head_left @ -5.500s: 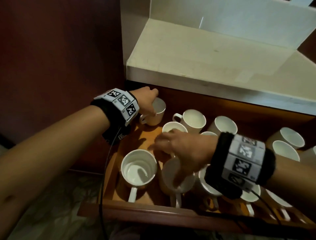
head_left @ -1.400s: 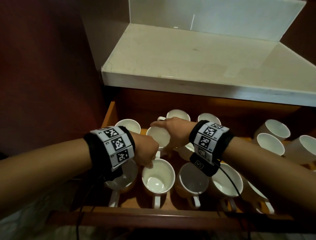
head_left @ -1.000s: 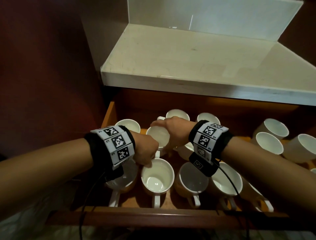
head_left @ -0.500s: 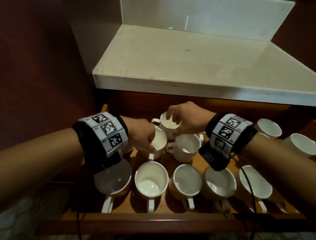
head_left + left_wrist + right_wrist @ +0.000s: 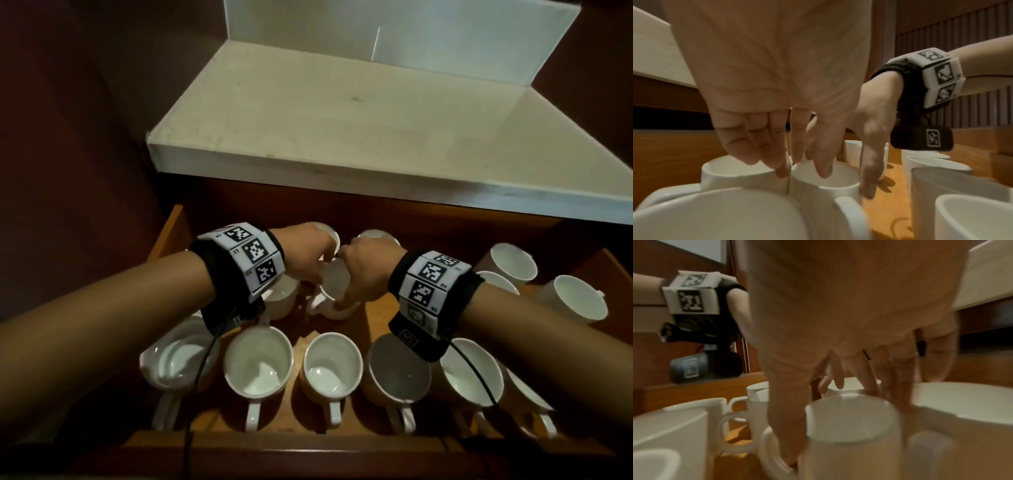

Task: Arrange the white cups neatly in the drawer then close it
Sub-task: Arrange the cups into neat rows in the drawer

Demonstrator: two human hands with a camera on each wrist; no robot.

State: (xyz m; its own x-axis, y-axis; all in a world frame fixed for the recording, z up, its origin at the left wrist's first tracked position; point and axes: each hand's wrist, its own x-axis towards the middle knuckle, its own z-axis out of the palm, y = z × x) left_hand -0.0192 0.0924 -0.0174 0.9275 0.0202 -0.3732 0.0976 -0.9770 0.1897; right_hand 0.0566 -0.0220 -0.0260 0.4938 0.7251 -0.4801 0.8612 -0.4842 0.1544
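The wooden drawer (image 5: 274,448) stands pulled out, full of white cups. Several cups line its front row (image 5: 258,359), handles toward me. Behind that row both hands meet on one white cup (image 5: 334,291), its handle pointing front-left. My left hand (image 5: 308,260) pinches its rim, thumb inside and fingers (image 5: 781,170) wedged against a neighbouring cup (image 5: 735,170). My right hand (image 5: 359,274) grips the same cup (image 5: 849,451) round its sides, thumb down by the handle. Two more cups behind the hands are partly hidden.
Three loose cups (image 5: 512,263) lean at the drawer's back right. A pale counter top (image 5: 342,120) overhangs the back of the drawer. A dark red wall (image 5: 68,171) closes in on the left. Bare drawer floor (image 5: 373,311) shows under my right wrist.
My right hand has left the rim of a back cup and now grips a cup behind the front row. My left hand has shifted right onto that same cup.
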